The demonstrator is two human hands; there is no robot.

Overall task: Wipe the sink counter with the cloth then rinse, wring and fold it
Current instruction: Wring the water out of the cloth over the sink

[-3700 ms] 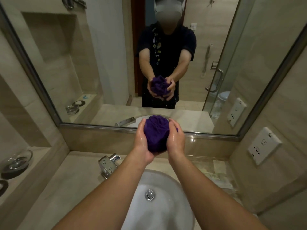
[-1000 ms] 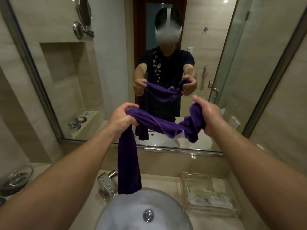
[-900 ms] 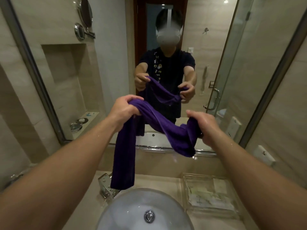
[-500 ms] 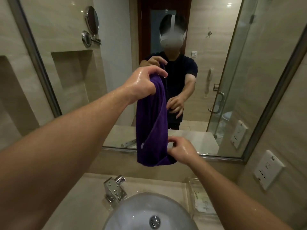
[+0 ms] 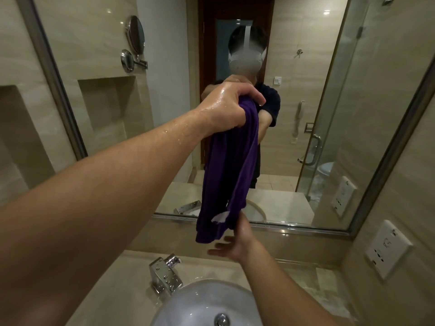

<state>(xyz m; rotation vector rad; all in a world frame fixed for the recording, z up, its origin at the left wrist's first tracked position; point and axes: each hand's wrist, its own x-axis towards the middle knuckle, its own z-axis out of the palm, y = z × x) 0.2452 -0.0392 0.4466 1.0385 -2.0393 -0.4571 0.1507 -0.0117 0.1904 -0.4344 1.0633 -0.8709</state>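
Left hand (image 5: pixel 226 109) is raised in front of the mirror (image 5: pixel 306 102), wet, fingers clenched around the top of the purple cloth (image 5: pixel 230 165). The cloth hangs straight down, white tag near the bottom, above the sink (image 5: pixel 207 300) and beige surface (image 5: pixel 113 290). Right hand (image 5: pixel 233 243) is at the cloth's lower end, fingers released and spread, one lying against the hem. The faucet (image 5: pixel 164 274) is left of the sink.

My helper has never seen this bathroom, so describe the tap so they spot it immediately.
Below the big wall mirror runs a beige counter with a round white basin. The tap stands at the basin's back left rim: a squat, boxy chrome block speckled with water drops, the counter's only metal fitting.
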